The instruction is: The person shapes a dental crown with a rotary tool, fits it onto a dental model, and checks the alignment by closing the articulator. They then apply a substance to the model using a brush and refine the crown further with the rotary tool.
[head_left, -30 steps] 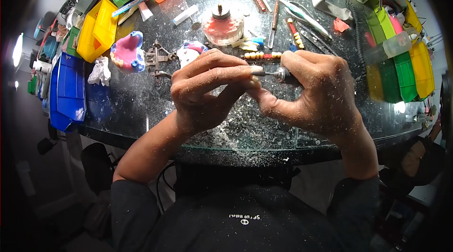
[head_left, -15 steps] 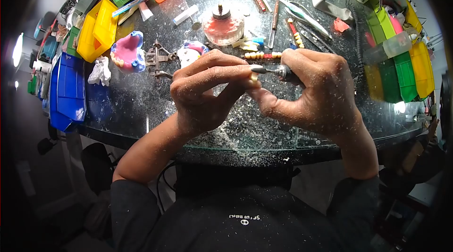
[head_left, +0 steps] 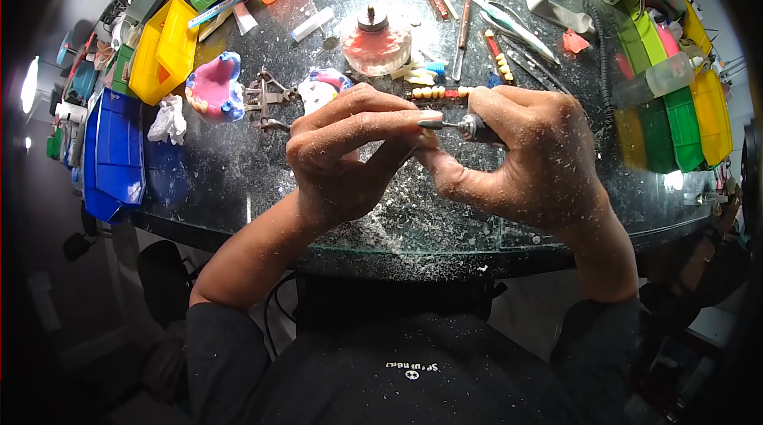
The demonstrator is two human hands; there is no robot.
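Between the fingertips of my left hand (head_left: 346, 151) is a small cream artificial tooth (head_left: 428, 139), mostly hidden by the fingers. My right hand (head_left: 532, 155) is wrapped round a rotary handpiece (head_left: 477, 128), its grey bur (head_left: 430, 123) pointing left over the tooth. The right thumb reaches across to the left fingertips. Pale dust speckles both hands. Just beyond them lies a strip of artificial teeth (head_left: 441, 93) on red wax. A white and blue dental cast (head_left: 322, 89) shows behind the left knuckles, beside a metal articulator (head_left: 269, 97).
A pink wax cast with teeth (head_left: 214, 87) sits at the left, near yellow (head_left: 164, 50) and blue bins (head_left: 115, 156). A glass spirit burner (head_left: 373, 43) stands beyond my hands. Carving tools (head_left: 517, 31) and green and yellow bins (head_left: 685, 127) are at the right. White shavings cover the front bench.
The handpiece and bur have tipped slightly, the bur now lying more level and a little lower along the left fingertip. Less of the tooth shows. My left hand stays nearly still.
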